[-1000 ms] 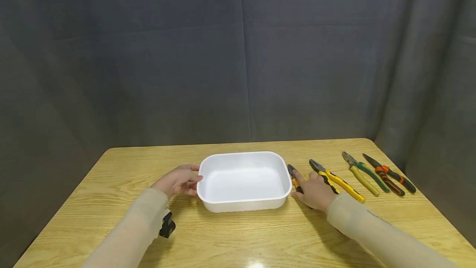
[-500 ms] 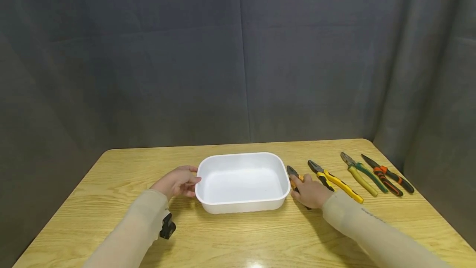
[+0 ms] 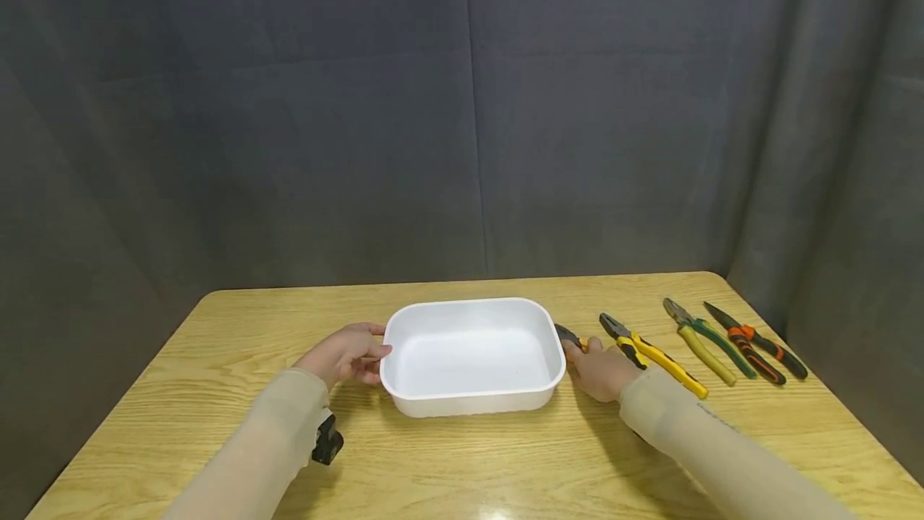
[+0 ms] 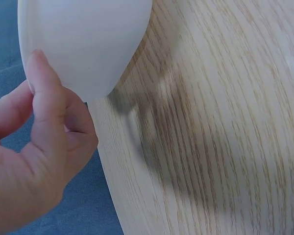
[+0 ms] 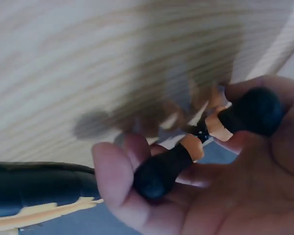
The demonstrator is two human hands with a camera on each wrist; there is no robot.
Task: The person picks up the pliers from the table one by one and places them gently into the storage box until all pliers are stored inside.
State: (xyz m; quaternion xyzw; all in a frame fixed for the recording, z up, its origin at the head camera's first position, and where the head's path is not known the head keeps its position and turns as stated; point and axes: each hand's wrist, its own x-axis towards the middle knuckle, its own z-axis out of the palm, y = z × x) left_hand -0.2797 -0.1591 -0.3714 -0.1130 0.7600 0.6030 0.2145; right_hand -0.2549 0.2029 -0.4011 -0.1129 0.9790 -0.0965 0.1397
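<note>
My left hand (image 3: 345, 355) pinches the left rim of a white rectangular tub (image 3: 472, 403). In the left wrist view, the thumb lies on the tub wall (image 4: 88, 44), with the fingers behind it. Just right of the tub, my right hand (image 3: 603, 371) grips small pliers (image 3: 568, 335) with black and orange handles. The right wrist view shows both handle ends (image 5: 159, 176) within the curled fingers and thumb (image 5: 252, 93). Mostly the dark head shows in the head view; the hand hides the rest.
Yellow-and-black pliers (image 3: 660, 361) lie right beside my right hand. Farther right are green-and-yellow pliers (image 3: 711, 339) and pliers with orange-and-black handles (image 3: 758, 343). A wooden table (image 3: 433, 472) bears everything, with a dark curtain (image 3: 462, 119) behind it.
My right hand has drawn slightly left and its fingers have closed round the small pliers, whose handles are now more covered. The left hand and tub stay about in place.
</note>
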